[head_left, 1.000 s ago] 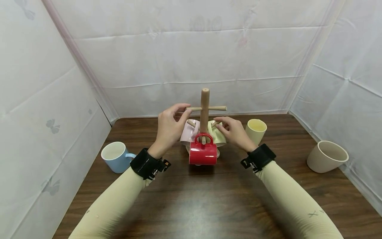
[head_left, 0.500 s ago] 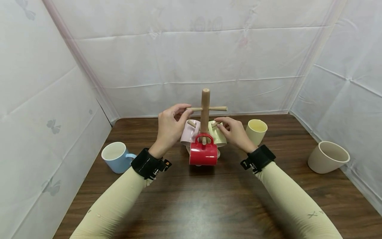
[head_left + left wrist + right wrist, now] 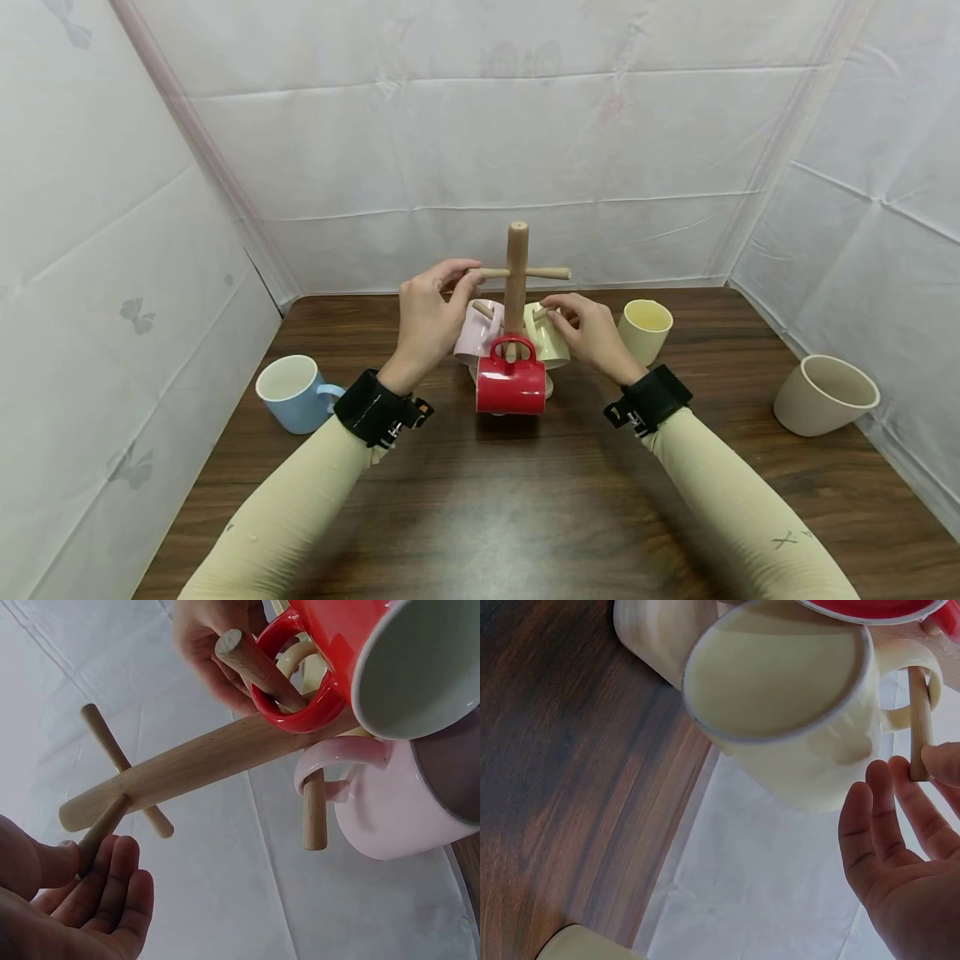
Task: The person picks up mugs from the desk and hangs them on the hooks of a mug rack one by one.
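Observation:
A wooden mug tree stands at the table's middle. My left hand pinches its upper left peg between thumb and fingers. My right hand pinches the end of a lower right peg. On that peg hangs a pale yellow mug by its handle, close to my fingertips. A red mug hangs at the front, its handle looped over a lower peg. To the left a pale pink mug hangs on another lower peg. The upper right peg carries nothing.
A blue mug stands upright at left, close to my left wrist strap. Behind my right hand is a yellow cup. A beige cup stands at far right. White sheeting walls the back and sides of the dark wooden table.

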### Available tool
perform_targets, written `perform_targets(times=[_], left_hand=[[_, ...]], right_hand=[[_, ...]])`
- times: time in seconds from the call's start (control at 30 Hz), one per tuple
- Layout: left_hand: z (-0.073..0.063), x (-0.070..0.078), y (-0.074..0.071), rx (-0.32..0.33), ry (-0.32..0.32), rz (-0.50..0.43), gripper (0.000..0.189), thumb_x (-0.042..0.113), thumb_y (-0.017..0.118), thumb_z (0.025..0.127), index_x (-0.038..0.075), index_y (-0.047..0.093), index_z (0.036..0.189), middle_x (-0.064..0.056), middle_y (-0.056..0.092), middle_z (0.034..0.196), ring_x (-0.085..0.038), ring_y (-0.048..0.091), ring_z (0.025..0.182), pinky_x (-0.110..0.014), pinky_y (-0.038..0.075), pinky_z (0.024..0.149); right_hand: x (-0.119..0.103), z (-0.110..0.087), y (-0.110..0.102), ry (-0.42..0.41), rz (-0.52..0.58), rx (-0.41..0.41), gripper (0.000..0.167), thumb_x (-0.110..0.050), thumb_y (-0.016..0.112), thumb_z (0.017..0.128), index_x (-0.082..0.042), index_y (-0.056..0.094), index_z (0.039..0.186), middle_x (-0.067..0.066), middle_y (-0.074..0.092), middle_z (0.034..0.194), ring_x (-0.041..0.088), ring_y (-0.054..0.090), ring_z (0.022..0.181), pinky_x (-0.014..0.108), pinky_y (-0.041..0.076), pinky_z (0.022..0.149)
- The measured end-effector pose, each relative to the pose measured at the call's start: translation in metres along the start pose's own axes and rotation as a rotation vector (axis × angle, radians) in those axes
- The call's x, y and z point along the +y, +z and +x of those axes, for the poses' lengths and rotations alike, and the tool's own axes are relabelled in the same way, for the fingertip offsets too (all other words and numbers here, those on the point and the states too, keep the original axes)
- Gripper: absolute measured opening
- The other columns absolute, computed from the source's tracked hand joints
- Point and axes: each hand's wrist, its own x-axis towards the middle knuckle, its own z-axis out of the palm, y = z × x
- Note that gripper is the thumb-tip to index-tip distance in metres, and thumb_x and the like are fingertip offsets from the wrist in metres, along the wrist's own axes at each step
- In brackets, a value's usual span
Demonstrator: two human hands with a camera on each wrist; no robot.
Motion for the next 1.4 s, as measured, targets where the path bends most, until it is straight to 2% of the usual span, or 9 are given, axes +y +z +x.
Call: perform_targets(times=[0.1, 0.2, 0.43, 0.67, 0.93, 1.17, 1.4], left_hand=[[0.001, -0.001, -0.002, 0.005, -0.017, 0.027, 0.017, 0.012, 0.07, 0.099, 0.002, 0.077, 0.111, -0.007, 0.078, 0.095, -0.017, 0.073, 0.079, -0.028, 0.053, 0.066], [0.003, -0.004, -0.004, -0.005, -0.032, 0.016, 0.018, 0.012, 0.07, 0.099, 0.003, 0.077, 0.112, -0.008, 0.078, 0.095, -0.017, 0.072, 0.079, -0.029, 0.053, 0.066], [0.01, -0.012, -0.004, -0.031, -0.051, -0.019, 0.019, 0.015, 0.069, 0.1, 0.005, 0.077, 0.114, -0.007, 0.077, 0.086, -0.015, 0.07, 0.075, -0.024, 0.042, 0.058], [0.019, -0.021, -0.003, -0.044, -0.07, -0.059, 0.019, 0.014, 0.07, 0.1, 0.004, 0.077, 0.114, -0.007, 0.077, 0.086, -0.022, 0.072, 0.075, -0.021, 0.046, 0.06], [0.023, -0.025, -0.002, -0.067, -0.111, -0.065, 0.021, 0.017, 0.07, 0.1, 0.008, 0.078, 0.117, -0.006, 0.077, 0.087, -0.02, 0.071, 0.075, -0.023, 0.047, 0.062], [0.028, -0.027, -0.001, -0.074, -0.111, -0.054, 0.021, 0.018, 0.069, 0.1, 0.009, 0.078, 0.117, -0.005, 0.077, 0.085, -0.017, 0.071, 0.076, -0.024, 0.046, 0.063], [0.032, -0.029, 0.001, -0.081, -0.114, -0.081, 0.022, 0.016, 0.068, 0.101, 0.007, 0.077, 0.118, -0.008, 0.077, 0.085, -0.018, 0.071, 0.076, -0.023, 0.045, 0.059]], right_hand=[[0.0, -0.003, 0.0, -0.01, 0.002, 0.006, 0.023, -0.008, 0.067, 0.1, -0.005, 0.073, 0.122, 0.013, 0.072, 0.112, 0.029, 0.07, 0.086, 0.044, 0.059, 0.076], [-0.001, -0.006, 0.0, -0.022, 0.002, 0.015, 0.023, -0.007, 0.068, 0.099, -0.005, 0.073, 0.122, 0.013, 0.072, 0.111, 0.027, 0.07, 0.085, 0.043, 0.06, 0.075], [-0.003, -0.014, -0.001, -0.052, -0.01, 0.062, 0.021, -0.006, 0.067, 0.1, -0.005, 0.074, 0.12, 0.012, 0.073, 0.111, 0.026, 0.071, 0.087, 0.043, 0.06, 0.074], [-0.009, -0.027, -0.005, -0.07, 0.004, 0.08, 0.021, -0.004, 0.067, 0.099, -0.005, 0.075, 0.119, 0.01, 0.073, 0.109, 0.022, 0.07, 0.087, 0.04, 0.06, 0.072], [-0.021, -0.042, -0.004, -0.1, 0.001, 0.116, 0.02, -0.002, 0.069, 0.097, -0.004, 0.076, 0.115, 0.008, 0.074, 0.103, 0.018, 0.067, 0.081, 0.04, 0.059, 0.066], [-0.029, -0.05, -0.003, -0.14, -0.008, 0.15, 0.02, 0.001, 0.072, 0.094, -0.004, 0.077, 0.113, 0.008, 0.073, 0.1, 0.016, 0.067, 0.077, 0.041, 0.058, 0.063], [-0.039, -0.056, 0.001, -0.177, -0.012, 0.185, 0.02, 0.003, 0.075, 0.09, -0.003, 0.078, 0.109, 0.008, 0.073, 0.096, 0.015, 0.066, 0.074, 0.04, 0.058, 0.061]])
